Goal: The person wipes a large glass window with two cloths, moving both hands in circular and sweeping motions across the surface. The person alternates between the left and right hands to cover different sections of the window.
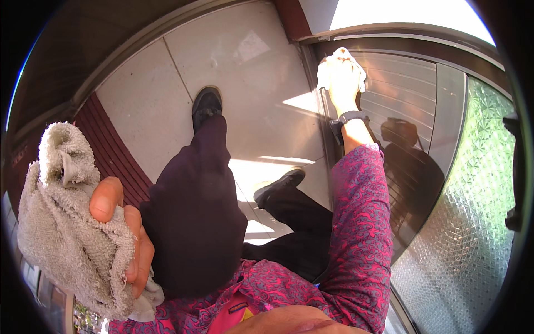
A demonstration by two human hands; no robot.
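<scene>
Bunched in my left hand (135, 246) is a grey terry cloth (71, 234), its folds sticking up past my thumb at the left of the view. My right hand (342, 77) reaches far forward, gripping a pale cloth (323, 75) against the edge of a dark door panel (396, 87). Strong sunlight bleaches this hand and its cloth, so their detail is lost. A dark watch (350, 119) circles my right wrist.
Patterned glass (454, 225) fills the door's frame on the right. Beneath me lie pale floor tiles (258, 125), with a ribbed dark-red strip (110, 137) on the left. My black shoes (207, 104) stand apart on the tiles. My shadow (409, 167) falls across the panel.
</scene>
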